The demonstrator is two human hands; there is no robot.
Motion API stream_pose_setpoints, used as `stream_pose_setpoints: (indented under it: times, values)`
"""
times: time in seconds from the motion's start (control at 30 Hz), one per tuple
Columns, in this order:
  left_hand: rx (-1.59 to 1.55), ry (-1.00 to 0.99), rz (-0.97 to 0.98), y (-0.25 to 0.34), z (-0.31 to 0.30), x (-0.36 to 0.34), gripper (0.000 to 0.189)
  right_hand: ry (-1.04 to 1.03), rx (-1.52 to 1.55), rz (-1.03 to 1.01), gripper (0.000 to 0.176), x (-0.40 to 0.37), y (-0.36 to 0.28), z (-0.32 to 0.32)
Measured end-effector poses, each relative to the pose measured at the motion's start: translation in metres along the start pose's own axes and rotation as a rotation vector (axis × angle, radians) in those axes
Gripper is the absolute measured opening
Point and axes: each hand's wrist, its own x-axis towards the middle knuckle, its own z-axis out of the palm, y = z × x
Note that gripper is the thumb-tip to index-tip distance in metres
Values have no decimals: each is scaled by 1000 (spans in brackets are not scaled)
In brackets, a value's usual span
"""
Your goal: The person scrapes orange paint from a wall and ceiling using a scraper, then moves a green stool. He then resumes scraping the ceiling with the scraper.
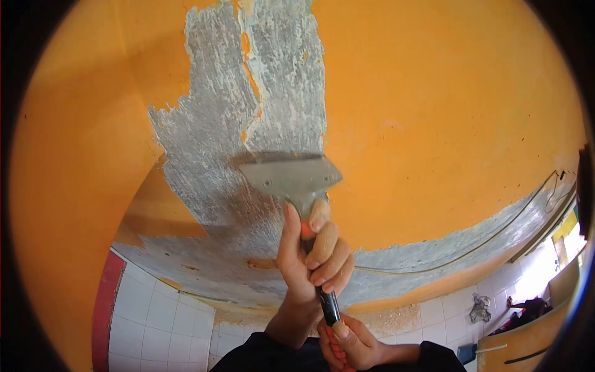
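Note:
A wide-bladed scraper [291,175] with a long black and orange-red handle is raised in front of me. Its blade is at the bare grey patch [217,130] of the orange-painted surface [427,105], close to the patch's right edge; whether it touches cannot be seen. Just below the blade, my left hand [316,251] wraps around the upper handle, thumb on the left side and fingers curled over from the right. Lower down, my right hand [353,344] is closed around the ribbed orange-red grip. A thin strip of orange paint [251,80] runs through the scraped area.
White tiles [155,316] line the lower left beside a red vertical strip [108,304]. A cable [434,270] crosses a second grey band on the right. At the lower right are a crumpled plastic bag [480,309], dark items and a bright window [545,266].

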Motion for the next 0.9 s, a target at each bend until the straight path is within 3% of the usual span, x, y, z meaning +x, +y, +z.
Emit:
stream_pose_setpoints:
  times: [0.57,0.67,0.73,0.9]
  values:
    - [-23,-104,-33,7,10,16,41,-40,13,-69,54,12,-8,5]
    - [-40,-108,-41,9,14,17,41,49,71,54,39,10,-5,12]
    - [-10,-90,-44,11,16,20,41,30,53,-48,55,16,-13,10]
    - [-41,-83,-46,7,14,17,42,-24,-16,-29,56,15,-15,9]
